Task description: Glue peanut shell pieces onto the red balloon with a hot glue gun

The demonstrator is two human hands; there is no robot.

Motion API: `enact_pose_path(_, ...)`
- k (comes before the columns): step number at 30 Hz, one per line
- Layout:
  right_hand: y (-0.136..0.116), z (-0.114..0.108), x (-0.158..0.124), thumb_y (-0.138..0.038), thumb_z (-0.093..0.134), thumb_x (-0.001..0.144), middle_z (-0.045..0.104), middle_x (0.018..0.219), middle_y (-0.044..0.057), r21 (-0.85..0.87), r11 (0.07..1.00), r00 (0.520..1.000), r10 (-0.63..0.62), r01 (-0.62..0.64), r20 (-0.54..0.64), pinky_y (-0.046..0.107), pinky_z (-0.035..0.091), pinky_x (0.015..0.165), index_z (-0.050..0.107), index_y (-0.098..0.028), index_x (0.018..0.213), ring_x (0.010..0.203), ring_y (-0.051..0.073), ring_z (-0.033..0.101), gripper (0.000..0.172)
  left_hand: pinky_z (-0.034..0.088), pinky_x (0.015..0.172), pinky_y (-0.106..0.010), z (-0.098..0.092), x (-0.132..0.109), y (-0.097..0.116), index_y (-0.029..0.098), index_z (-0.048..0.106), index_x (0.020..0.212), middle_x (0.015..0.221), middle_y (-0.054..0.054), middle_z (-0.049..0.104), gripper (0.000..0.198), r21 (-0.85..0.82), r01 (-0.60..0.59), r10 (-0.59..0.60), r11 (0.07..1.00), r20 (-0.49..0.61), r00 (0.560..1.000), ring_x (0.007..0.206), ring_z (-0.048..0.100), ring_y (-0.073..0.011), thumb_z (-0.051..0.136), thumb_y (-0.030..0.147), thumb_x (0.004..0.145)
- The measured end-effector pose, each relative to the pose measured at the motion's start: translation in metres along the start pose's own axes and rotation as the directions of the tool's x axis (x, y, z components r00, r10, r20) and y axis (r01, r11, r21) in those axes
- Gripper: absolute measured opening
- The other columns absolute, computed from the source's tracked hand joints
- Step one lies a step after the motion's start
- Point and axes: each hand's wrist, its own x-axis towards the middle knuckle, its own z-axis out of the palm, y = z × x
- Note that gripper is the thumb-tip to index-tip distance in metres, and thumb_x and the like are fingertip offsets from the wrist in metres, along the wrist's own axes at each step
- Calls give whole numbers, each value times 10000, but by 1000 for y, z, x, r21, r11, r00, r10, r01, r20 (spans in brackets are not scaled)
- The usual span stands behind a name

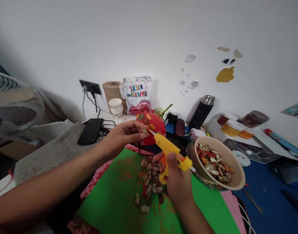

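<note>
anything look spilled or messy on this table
Yes. Loose shell pieces lie scattered on the green sheet, beside the right hand holding the glue gun, not in the bowl. Orange-brown smears stain the sheet. The bowl seems tilted.

glue gun [169,150]: 1 | bowl [228,154]: 1 | lidded jars [233,127]: 3 | phone [90,131]: 1 | flask [201,112]: 1 | fan [14,107]: 1 | twine roll [111,91]: 1

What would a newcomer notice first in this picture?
The yellow glue gun at centre, gripped by the right hand, its nozzle meeting a shell piece pinched by the left hand before a red round object. Right of it stands a tan bowl of shells; more lie on the green sheet below.
</note>
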Motion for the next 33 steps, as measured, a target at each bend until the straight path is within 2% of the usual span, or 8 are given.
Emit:
enact_pose_path(4, 6, -1, 2, -899, 686, 971, 531, 640, -14, -46, 996, 997, -69, 71, 27, 258, 357, 487, 855, -194, 790, 551, 132, 428, 747, 638, 745, -241, -1, -1, 0, 167, 823, 1025, 945, -35, 823, 409, 15, -3, 3, 1000, 13, 1000, 809, 750, -144, 1086, 359, 777)
enact_pose_path(10, 20, 0, 9, -811, 673, 1038, 525, 597, -17, -59, 970, 972, -235, 236, 11, 269, 409, 507, 828, -209, 718, 532, 144, 443, 700, 630, 765, -213, 1, -4, 2, 172, 821, 1008, 940, -19, 823, 348, 56, -53, 52, 997, 21, 998, 848, 764, -133, 1067, 317, 809)
enact_pose_path(18, 23, -1, 8, -796, 629, 1071, 497, 582, -38, -72, 967, 970, -244, 244, 7, 259, 353, 464, 808, -210, 713, 468, 114, 363, 710, 649, 782, -219, 0, -4, 0, 174, 823, 1023, 957, -30, 853, 347, 86, -50, 47, 995, 29, 998, 878, 803, -148, 1062, 316, 816)
enact_pose_path(28, 15, 3, 6, -857, 632, 1029, 442, 551, -47, -103, 968, 973, -229, 227, -9, 264, 328, 441, 774, -212, 680, 461, 117, 360, 747, 680, 822, -257, 3, -4, -1, 184, 828, 1022, 979, -34, 871, 357, 103, -71, 66, 992, 49, 997, 893, 829, -168, 1060, 362, 818)
enact_pose_path(33, 2, 5, 1, -941, 635, 961, 462, 565, -40, -155, 978, 990, -141, 136, -20, 264, 346, 459, 715, -223, 660, 489, 126, 399, 783, 676, 773, -249, 3, -4, -2, 188, 827, 1018, 956, -30, 868, 310, 132, -76, 68, 988, 59, 996, 855, 825, -159, 1033, 338, 841)
